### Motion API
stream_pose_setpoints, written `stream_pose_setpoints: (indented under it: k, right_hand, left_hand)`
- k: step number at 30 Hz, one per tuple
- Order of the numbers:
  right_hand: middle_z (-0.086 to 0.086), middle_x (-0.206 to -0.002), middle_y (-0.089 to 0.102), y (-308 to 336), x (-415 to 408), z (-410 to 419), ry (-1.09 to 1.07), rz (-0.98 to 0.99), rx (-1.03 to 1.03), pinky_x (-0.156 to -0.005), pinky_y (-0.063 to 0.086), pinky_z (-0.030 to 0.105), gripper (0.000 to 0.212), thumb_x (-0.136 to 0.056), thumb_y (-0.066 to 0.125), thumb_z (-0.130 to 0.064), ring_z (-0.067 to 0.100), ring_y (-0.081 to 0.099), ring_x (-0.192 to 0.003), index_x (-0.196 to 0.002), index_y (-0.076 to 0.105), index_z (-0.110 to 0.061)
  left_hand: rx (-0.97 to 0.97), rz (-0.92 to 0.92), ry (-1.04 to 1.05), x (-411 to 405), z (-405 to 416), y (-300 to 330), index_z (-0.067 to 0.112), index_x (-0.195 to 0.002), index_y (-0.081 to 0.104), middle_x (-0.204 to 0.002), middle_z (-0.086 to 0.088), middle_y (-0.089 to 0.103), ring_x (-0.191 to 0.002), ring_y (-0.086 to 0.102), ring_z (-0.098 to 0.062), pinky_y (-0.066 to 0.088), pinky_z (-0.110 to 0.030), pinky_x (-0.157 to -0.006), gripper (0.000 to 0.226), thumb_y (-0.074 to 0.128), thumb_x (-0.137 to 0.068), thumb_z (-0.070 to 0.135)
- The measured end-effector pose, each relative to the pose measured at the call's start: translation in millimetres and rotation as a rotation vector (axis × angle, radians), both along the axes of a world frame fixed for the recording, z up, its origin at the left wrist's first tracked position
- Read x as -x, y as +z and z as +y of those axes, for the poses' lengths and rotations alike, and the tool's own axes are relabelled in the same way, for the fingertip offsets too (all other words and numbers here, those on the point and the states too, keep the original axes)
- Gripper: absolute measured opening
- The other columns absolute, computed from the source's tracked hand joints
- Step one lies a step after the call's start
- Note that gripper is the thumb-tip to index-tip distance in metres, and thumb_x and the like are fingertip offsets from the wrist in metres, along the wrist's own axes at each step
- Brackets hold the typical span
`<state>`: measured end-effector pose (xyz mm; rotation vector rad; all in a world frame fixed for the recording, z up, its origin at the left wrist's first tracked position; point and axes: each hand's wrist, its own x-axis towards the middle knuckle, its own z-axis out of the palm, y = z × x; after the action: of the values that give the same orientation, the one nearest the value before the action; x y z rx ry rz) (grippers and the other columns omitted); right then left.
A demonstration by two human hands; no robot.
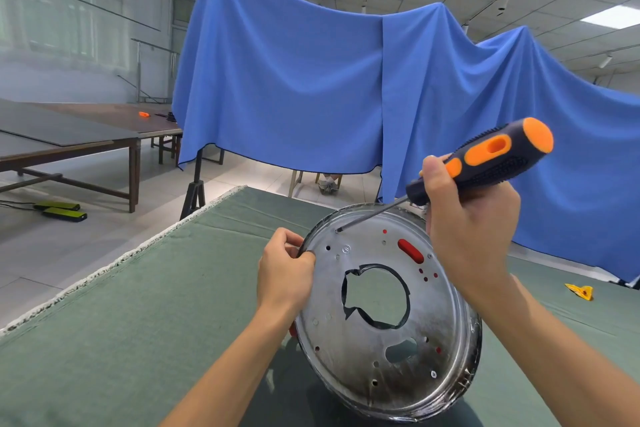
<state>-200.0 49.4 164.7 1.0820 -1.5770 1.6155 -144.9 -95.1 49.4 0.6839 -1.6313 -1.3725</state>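
A round metal base plate (pixel 367 350) with a large ragged centre hole, small screw holes and red parts showing through stands tilted on the green table cloth (pixel 138 305). My left hand (pixel 285 270) grips its left rim. My right hand (pixel 467 229) holds a black and orange screwdriver (pixel 485 159) by the handle. The shaft slants down to the left, and its tip sits at a hole near the plate's upper left rim.
A small yellow object (pixel 580 291) lies on the cloth at the right. Blue fabric (pixel 346 80) hangs behind the table. Brown tables (pixel 86 139) stand at the left, with black and yellow devices (pixel 62 211) on the floor.
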Motion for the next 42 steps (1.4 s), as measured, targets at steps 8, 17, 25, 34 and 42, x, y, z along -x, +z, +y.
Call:
stream_pose_setpoints:
  k: [8,17,25,34,42]
  right_hand:
    - [-0.002,-0.056,0.052,16,-8,-8,-0.049,0.136,-0.139,-0.050,0.033,0.013,0.041,-0.081,0.054,-0.044,0.009,0.044,-0.051,-0.058,0.045,-0.012]
    - [0.004,-0.054,0.057,27,-14,-43,-0.256,0.134,-0.375,-0.056,0.043,0.033,0.041,-0.075,0.062,-0.044,0.027,0.049,-0.058,-0.063,0.045,-0.008]
    - [0.000,-0.059,0.064,43,-1,-57,-0.359,0.008,-0.524,-0.051,0.036,0.025,0.045,-0.068,0.062,-0.048,0.022,0.053,-0.058,-0.051,0.035,-0.016]
    - [0.001,-0.069,0.070,11,26,-40,-0.363,-0.187,-0.651,-0.060,0.045,0.029,0.037,-0.073,0.057,-0.045,0.024,0.060,-0.071,-0.056,0.044,-0.015]
    - [0.002,-0.066,0.070,-2,39,-42,-0.320,-0.284,-0.642,-0.057,0.043,0.029,0.034,-0.074,0.055,-0.038,0.024,0.056,-0.062,-0.052,0.041,-0.016]
  left_hand:
    - [-0.004,-0.010,0.003,0,0,0,0.013,-0.082,0.055,-0.072,-0.004,0.061,-0.065,0.053,-0.020,0.045,-0.034,-0.059,0.009,0.059,-0.081,0.005]
    - [-0.132,-0.105,0.026,6,-11,-9,0.010,-0.084,0.058,-0.082,-0.006,0.064,-0.080,0.061,-0.026,0.052,-0.039,-0.074,0.010,0.059,-0.077,0.003]
    - [-0.163,-0.233,-0.092,14,-4,-14,0.008,-0.073,0.059,-0.074,-0.012,0.064,-0.070,0.057,-0.032,0.049,-0.036,-0.065,0.009,0.059,-0.074,-0.001]
    - [0.130,-0.699,-0.214,15,7,-22,0.017,-0.060,0.026,-0.057,-0.007,0.034,-0.064,0.034,-0.032,0.027,-0.031,-0.056,0.032,0.050,-0.078,0.004]
    - [0.540,-0.834,-0.154,13,21,-9,0.014,-0.093,0.050,-0.120,-0.007,0.052,-0.116,0.043,-0.026,0.037,-0.033,-0.079,0.010,0.051,-0.085,0.022]
